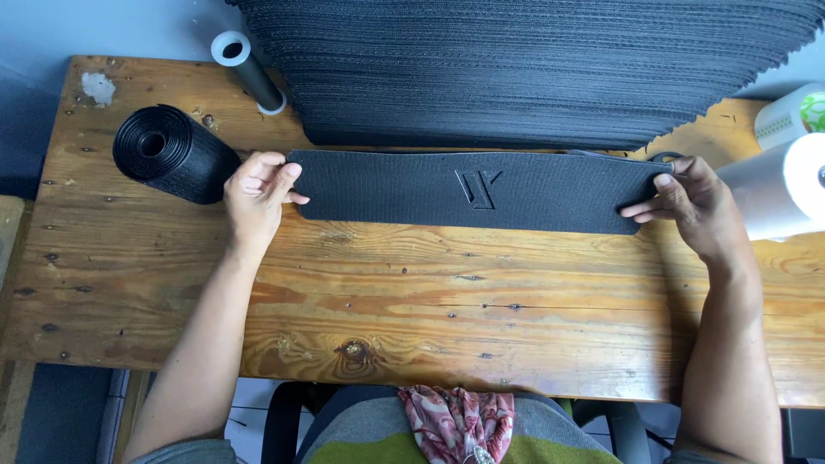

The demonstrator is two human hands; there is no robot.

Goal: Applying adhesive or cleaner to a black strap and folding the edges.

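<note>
The black textured strip (pixel 477 191) lies crosswise on the bench (pixel 412 301) — left hand (pixel 256 196) and right hand (pixel 698 204) each pinching one end.

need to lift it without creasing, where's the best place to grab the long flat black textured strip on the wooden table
Probably by its two short ends, as the left hand and right hand do now. The long flat black textured strip looks thin and floppy, so pinching each end from the sides should keep it taut.
</note>
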